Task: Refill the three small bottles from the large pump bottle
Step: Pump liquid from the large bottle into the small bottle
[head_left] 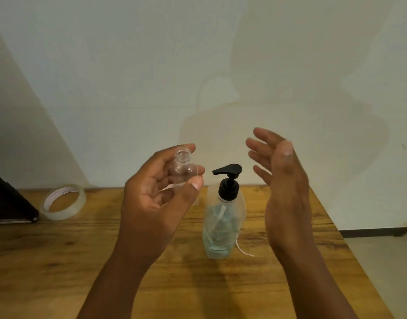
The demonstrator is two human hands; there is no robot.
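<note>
The wooden counter fills the lower part of the view. Above it, the left hand grips a small clear bottle, uncapped and upright, fingers and thumb curled round its body. The right hand is raised with fingers spread, holding nothing, just right of the pump bottle. That bottle stands on the counter between the hands, black pump fitted, partly filled with pale liquid. A tape roll lies at far left.
</note>
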